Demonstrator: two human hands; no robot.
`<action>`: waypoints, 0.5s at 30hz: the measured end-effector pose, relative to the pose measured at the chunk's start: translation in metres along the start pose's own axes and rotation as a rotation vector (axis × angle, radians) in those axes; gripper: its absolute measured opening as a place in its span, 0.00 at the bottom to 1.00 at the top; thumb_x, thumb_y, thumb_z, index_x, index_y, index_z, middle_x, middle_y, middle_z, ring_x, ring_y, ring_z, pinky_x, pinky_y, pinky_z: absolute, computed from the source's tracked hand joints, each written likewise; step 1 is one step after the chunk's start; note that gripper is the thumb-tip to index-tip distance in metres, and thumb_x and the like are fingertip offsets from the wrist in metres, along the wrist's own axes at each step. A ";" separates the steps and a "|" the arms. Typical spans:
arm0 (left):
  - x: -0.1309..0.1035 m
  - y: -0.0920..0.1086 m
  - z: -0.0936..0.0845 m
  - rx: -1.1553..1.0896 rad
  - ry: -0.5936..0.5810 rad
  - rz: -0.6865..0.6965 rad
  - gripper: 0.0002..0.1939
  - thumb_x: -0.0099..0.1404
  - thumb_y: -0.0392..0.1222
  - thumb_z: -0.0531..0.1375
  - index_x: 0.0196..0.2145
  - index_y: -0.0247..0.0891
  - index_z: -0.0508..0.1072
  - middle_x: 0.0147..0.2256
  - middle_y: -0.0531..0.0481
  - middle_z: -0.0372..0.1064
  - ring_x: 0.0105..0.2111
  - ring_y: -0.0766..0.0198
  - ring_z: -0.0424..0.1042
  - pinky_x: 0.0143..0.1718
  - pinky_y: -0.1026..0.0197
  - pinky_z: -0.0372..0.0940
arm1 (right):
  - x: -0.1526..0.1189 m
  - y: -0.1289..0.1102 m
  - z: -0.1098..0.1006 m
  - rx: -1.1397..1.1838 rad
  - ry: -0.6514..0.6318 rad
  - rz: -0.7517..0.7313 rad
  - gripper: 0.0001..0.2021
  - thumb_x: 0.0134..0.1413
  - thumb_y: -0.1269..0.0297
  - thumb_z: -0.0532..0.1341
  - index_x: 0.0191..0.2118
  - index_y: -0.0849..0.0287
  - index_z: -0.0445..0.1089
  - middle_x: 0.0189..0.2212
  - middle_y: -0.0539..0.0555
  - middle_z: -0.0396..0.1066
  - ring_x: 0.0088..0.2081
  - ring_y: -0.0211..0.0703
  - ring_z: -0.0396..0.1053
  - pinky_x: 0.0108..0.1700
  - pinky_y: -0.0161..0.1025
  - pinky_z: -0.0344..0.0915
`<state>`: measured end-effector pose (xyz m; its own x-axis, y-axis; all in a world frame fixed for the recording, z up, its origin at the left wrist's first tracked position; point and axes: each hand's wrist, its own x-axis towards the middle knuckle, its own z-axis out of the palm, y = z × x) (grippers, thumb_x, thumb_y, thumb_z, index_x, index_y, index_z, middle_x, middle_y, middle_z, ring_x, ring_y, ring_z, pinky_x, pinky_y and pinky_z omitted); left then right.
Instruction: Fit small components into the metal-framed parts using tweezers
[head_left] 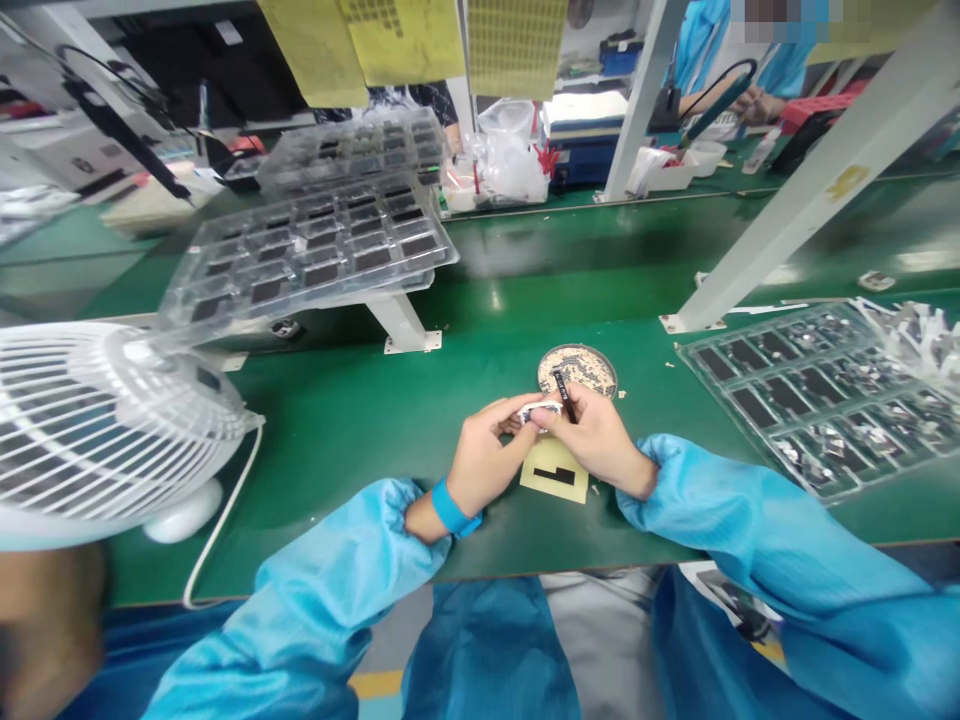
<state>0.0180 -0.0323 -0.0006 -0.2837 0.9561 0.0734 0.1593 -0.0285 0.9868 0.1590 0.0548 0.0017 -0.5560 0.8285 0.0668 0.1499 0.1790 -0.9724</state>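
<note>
Near the middle of the green table, my left hand (491, 450) pinches a small white part (538, 408) with a dark inside. My right hand (600, 435) holds black tweezers (564, 395) upright between its fingers, and its fingertips also touch the white part. Just behind the hands is a round dish (600, 370) of small pale and dark pieces. Below them a yellow paper (555, 480) with a black L-like strip lies on the table. A blue band is around my left wrist.
A white fan (112, 430) with its cable stands at the left. Clear trays (315, 250) rest on a raised shelf behind it. Another tray (810, 400) of parts lies at the right. Metal posts (810, 170) rise behind; a person's hands (750, 105) show at the far right.
</note>
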 end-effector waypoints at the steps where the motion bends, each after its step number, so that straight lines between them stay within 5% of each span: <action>1: 0.000 0.000 0.000 -0.005 0.000 -0.010 0.17 0.65 0.40 0.63 0.51 0.39 0.79 0.48 0.44 0.78 0.42 0.58 0.77 0.46 0.58 0.73 | -0.001 0.000 0.001 -0.004 0.008 0.000 0.19 0.52 0.46 0.67 0.30 0.58 0.67 0.25 0.51 0.67 0.28 0.42 0.63 0.31 0.38 0.61; 8: 0.003 -0.001 -0.001 0.014 0.008 -0.002 0.16 0.65 0.41 0.62 0.50 0.38 0.78 0.46 0.44 0.78 0.40 0.60 0.77 0.44 0.59 0.72 | 0.007 0.003 -0.005 -0.057 -0.047 -0.021 0.18 0.52 0.47 0.68 0.33 0.58 0.71 0.26 0.51 0.69 0.29 0.42 0.65 0.31 0.38 0.61; 15: 0.003 0.004 -0.007 0.329 0.002 0.178 0.16 0.66 0.37 0.60 0.51 0.38 0.78 0.35 0.48 0.74 0.33 0.64 0.71 0.38 0.63 0.68 | 0.011 -0.005 -0.030 -0.276 -0.029 -0.462 0.06 0.63 0.60 0.64 0.42 0.55 0.75 0.39 0.55 0.73 0.43 0.48 0.71 0.49 0.44 0.67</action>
<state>0.0110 -0.0319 0.0044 -0.2262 0.9439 0.2407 0.5014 -0.0990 0.8595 0.1761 0.0790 0.0143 -0.6369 0.6161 0.4634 0.0918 0.6574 -0.7479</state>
